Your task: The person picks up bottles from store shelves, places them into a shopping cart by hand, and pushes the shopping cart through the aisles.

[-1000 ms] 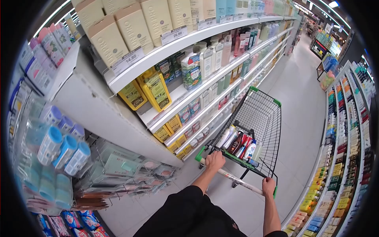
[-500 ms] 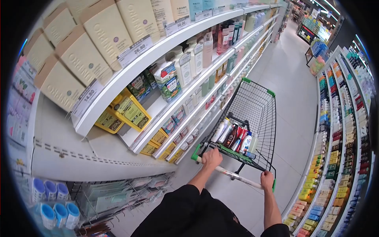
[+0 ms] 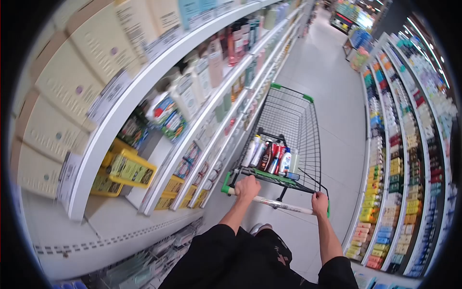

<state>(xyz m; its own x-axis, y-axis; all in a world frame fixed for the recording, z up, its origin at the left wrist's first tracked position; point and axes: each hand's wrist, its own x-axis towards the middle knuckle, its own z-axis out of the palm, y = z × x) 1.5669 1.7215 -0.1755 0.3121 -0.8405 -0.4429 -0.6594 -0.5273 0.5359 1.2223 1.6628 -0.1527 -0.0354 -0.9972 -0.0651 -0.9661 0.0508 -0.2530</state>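
Note:
My left hand (image 3: 247, 187) is wrapped round the left end of the handlebar of a shopping cart (image 3: 284, 103). At the bar's right end, my right hand (image 3: 319, 203) grips it too, fingers closed. The cart is black wire with green plastic corners, and its handlebar (image 3: 284, 205) is pale. In the near part of the basket several bottles stand or lean together, among them a dark brown bottle (image 3: 265, 156), a white bottle with a blue label (image 3: 286, 161) and a white tube-like bottle (image 3: 251, 150). The far part of the basket shows bare wire.
White shelves (image 3: 192, 139) of boxes and bottles run close along the left, with a yellow pack (image 3: 132, 167) jutting near the edge. Another stocked shelf (image 3: 399, 159) lines the right. The tiled aisle (image 3: 308, 58) leads ahead to a display (image 3: 353, 17).
The view has shifted, so the cart and right-hand shelves appear further left. The yellow packs on the left look nearer. One of my feet now shows below the handlebar. Both hands keep their grip.

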